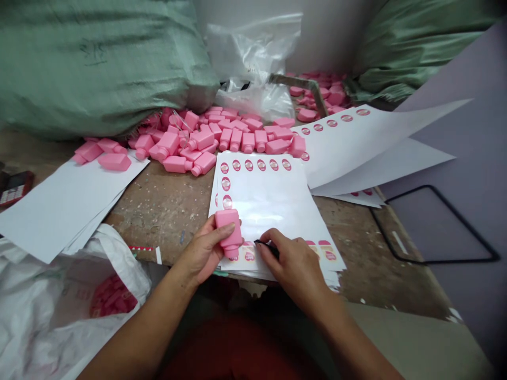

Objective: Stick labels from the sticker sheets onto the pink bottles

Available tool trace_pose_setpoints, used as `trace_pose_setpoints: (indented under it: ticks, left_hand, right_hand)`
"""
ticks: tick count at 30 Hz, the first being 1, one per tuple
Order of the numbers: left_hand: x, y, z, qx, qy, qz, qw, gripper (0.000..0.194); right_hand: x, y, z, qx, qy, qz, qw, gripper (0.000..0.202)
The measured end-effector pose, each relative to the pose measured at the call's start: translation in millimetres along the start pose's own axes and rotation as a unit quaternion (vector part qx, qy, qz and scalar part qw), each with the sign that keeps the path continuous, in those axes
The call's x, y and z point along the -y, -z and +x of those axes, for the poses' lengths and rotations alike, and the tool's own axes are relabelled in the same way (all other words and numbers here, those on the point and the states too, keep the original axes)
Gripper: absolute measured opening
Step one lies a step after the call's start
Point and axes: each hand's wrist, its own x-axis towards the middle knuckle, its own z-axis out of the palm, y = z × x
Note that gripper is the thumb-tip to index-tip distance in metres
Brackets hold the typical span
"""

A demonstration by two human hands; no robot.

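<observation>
My left hand grips a small pink plastic bottle, neck pointing down towards me, over the left edge of a sticker sheet. Oval pink stickers run along the sheet's top and left side, and larger pink and cream ones along its bottom. My right hand rests over the lower middle of the sheet. Its thumb and index finger close on a slim black tool, its tip near the bottom row of stickers. Most of the tool is hidden by the fingers, so its kind is unclear.
Behind the sheet lies a heap of pink bottles. White sheets lie at left, and more sticker sheets curl at right. Large green sacks stand behind. A white bag with pink pieces sits front left. A black wire frame leans right.
</observation>
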Motion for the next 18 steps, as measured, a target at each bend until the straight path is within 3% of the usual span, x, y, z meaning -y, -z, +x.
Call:
trace_pose_setpoints:
  ticks: [6, 11, 18]
  left_hand:
    - [-0.1, 0.5, -0.8, -0.016, 0.001, -0.014, 1.000, 0.031]
    - [-1.5, 1.0, 0.1, -0.022, 0.007, -0.033, 0.999, 0.031]
    - [-1.8, -1.0, -0.7, -0.018, 0.001, -0.040, 0.999, 0.032]
  right_hand:
    - [-5.3, 2.5, 3.0, 0.033, -0.023, 0.084, 0.996, 0.016]
    - [-2.6, 2.9, 2.7, -0.001, 0.007, -0.002, 1.000, 0.015]
    - [3.6, 3.9, 7.8, -0.014, 0.040, -0.034, 0.999, 0.019]
